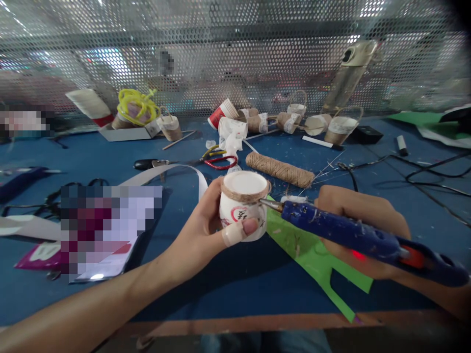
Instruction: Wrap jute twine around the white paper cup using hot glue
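**Over the near middle of the bench (279,291), a white cup (247,208) is held beside a glue gun (338,228)**

The cup is clasped by the left hand (209,220), its grip closed around the wall. The glue gun is held in the closed grip of the right hand (362,211), its nozzle (271,203) placed at the twine band (245,197) around the cup's upper end. To the right, a green sheet (301,250) is laid, with a twine roll (279,169) farther off.
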`<state>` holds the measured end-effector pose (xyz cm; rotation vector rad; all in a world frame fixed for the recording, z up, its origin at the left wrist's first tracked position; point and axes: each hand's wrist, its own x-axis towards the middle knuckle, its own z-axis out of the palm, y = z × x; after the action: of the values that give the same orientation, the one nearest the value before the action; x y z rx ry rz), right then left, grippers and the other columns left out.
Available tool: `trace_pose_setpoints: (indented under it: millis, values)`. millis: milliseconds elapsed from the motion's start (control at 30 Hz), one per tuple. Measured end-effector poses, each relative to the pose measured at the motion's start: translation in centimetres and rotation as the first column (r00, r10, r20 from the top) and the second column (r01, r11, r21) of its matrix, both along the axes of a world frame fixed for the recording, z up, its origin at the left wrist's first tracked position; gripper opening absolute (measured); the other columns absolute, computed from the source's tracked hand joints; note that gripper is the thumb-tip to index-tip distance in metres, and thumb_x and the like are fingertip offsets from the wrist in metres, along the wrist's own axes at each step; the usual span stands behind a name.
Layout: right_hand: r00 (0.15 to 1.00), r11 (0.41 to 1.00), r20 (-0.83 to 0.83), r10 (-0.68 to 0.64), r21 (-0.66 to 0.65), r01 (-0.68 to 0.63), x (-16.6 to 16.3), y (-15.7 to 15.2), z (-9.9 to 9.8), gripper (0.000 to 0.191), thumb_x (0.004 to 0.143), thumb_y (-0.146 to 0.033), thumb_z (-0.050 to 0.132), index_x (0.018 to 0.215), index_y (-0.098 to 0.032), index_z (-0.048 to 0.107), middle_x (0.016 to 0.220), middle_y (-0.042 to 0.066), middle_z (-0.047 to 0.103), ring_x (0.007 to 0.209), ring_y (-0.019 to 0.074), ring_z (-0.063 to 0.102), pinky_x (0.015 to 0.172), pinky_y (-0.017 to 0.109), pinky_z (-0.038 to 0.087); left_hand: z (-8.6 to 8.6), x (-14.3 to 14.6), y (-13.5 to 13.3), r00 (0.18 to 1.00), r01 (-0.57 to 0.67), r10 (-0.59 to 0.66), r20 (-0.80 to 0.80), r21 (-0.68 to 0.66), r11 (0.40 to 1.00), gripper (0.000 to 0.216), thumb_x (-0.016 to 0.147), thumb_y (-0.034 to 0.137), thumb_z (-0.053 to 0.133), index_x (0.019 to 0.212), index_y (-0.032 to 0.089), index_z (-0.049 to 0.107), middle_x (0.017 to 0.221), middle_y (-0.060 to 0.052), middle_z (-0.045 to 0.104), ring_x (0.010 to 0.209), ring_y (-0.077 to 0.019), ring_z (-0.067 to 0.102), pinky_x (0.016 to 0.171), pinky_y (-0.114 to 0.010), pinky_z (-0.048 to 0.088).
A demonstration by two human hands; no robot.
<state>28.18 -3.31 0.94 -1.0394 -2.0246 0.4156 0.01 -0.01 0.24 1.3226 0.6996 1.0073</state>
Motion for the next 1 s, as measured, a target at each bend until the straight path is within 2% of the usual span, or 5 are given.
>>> trace_pose_setpoints:
  millis: [167,333,600,833,1000]
  values:
    - [0.999,0.999,0.044,-0.032,0.017,0.031,-0.13,-0.36,0.18,0.031,0.083,-0.013,0.066,0.075,-0.028,0.04,0.071,-0.006,0.046,0.059,0.0157,0.045,0.058,0.033,0.03,0.38,0.14,-0.31,0.998,-0.034,0.036,-0.056,0.03,0.999,0.056,0.085,0.029,0.091,0.135,0.03,0.066,0.125,-0.003,0.077,0.11,-0.0235,0.071,0.095,-0.03,0.06]
    - [0.999,0.999,0.05,-0.014,0.052,0.012,-0.08,-0.33,0.03,0.03,0.085,-0.016,0.065,0.077,-0.028,0.038,0.071,-0.006,0.043,0.06,0.0157,0.042,0.06,0.034,0.029,0.5,0.21,-0.45,0.992,-0.067,0.073,-0.106,0.058,0.996,0.058,0.084,0.031,0.092,0.136,0.029,0.065,0.127,-0.005,0.076,0.115,-0.0283,0.071,0.097,-0.033,0.058]
    - [0.997,0.999,0.072,-0.036,0.027,0.034,0.15,-0.28,0.1,0.031,0.083,-0.016,0.067,0.075,-0.027,0.039,0.071,-0.006,0.045,0.059,0.014,0.044,0.059,0.032,0.028,0.45,0.1,-0.38,0.997,-0.035,0.038,-0.066,0.042,0.998,0.053,0.086,0.031,0.09,0.133,0.029,0.067,0.125,-0.004,0.077,0.114,-0.0259,0.072,0.098,-0.031,0.058]
    - [0.993,0.998,0.097,-0.064,0.011,0.063,0.28,-0.43,0.2,0.029,0.086,-0.02,0.068,0.075,-0.028,0.042,0.07,-0.004,0.048,0.058,0.0173,0.045,0.058,0.034,0.029,0.37,-0.01,-0.22,0.999,-0.011,0.013,-0.046,0.044,0.999,0.052,0.089,0.035,0.086,0.137,0.028,0.068,0.126,-0.007,0.079,0.114,-0.0299,0.073,0.097,-0.037,0.061]
    - [0.993,0.997,0.087,-0.074,0.016,0.073,0.3,-0.51,0.08,0.03,0.089,-0.02,0.068,0.076,-0.027,0.041,0.07,-0.004,0.048,0.058,0.0165,0.045,0.059,0.035,0.029,-0.08,-0.22,0.01,0.999,0.034,-0.033,-0.022,0.066,0.997,0.051,0.092,0.035,0.082,0.141,0.03,0.069,0.132,-0.008,0.078,0.118,-0.0307,0.073,0.099,-0.037,0.06]
